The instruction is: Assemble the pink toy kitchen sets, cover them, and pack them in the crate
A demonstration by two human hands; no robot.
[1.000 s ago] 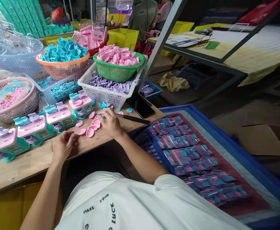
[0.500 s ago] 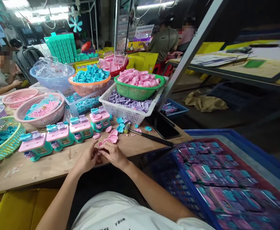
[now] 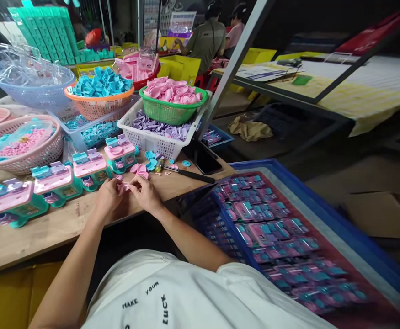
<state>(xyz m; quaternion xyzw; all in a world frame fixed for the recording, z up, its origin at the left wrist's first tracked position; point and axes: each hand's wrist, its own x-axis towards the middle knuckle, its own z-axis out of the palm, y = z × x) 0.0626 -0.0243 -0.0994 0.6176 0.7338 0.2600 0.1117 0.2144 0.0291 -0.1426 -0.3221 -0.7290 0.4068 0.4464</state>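
My left hand [image 3: 109, 197] and my right hand [image 3: 146, 195] are low over the table's front edge, fingers pinched. Between their fingertips is a small pink oval plastic piece [image 3: 126, 186], gripped from both sides and partly covered by the fingers. Just beyond lie loose pink oval pieces [image 3: 140, 171]. Left of these, a slanting row of pink and teal toy stands has one stand [image 3: 92, 170] near my left hand. A screwdriver-like tool with a long black handle [image 3: 196, 176] lies to the right, beside small blue parts [image 3: 151, 160].
Behind the toys stand a white basket of purple parts [image 3: 153, 142], a green basket [image 3: 172, 112], an orange basket [image 3: 98, 106] and a pink basket [image 3: 31, 157]. A phone [image 3: 203, 157] lies by a slanting metal post [image 3: 236, 64]. At right, a blue crate [image 3: 271, 165] holds packed toys.
The view has swung right, so the table stands further left. My hands have come slightly apart, and the pink piece now shows between them.
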